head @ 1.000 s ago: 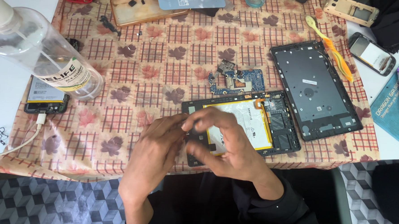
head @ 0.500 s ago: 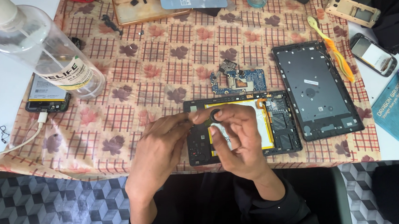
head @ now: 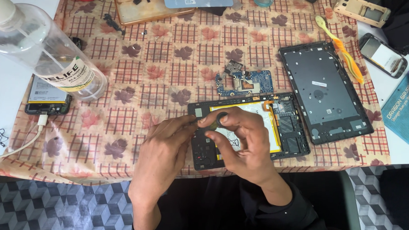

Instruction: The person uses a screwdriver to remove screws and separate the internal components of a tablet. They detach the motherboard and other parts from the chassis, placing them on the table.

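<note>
An opened black tablet [head: 290, 129] lies at the near edge of the table, its white battery [head: 265, 126] showing. Both hands hover over its left half. My right hand [head: 240, 143] is closed around a small screwdriver [head: 216, 120] with a green handle and a black round cap. My left hand [head: 162, 151] pinches the tool's dark front end near the tablet's top left corner. The tip is hidden by my fingers. A blue circuit board [head: 244, 82] lies just beyond the tablet.
The tablet's black back cover [head: 323, 91] lies to the right, beside a yellow toothbrush [head: 344, 53]. A clear pump bottle [head: 45, 53] stands over a charging phone [head: 47, 96] at the left. Small phones [head: 381, 54], a phone case [head: 149, 7] and a blue booklet [head: 402, 115] ring the patterned cloth [head: 133, 72].
My right hand has shifted up and left over the tablet, bringing the screwdriver's cap into sight. My left fingers have closed in on its front end.
</note>
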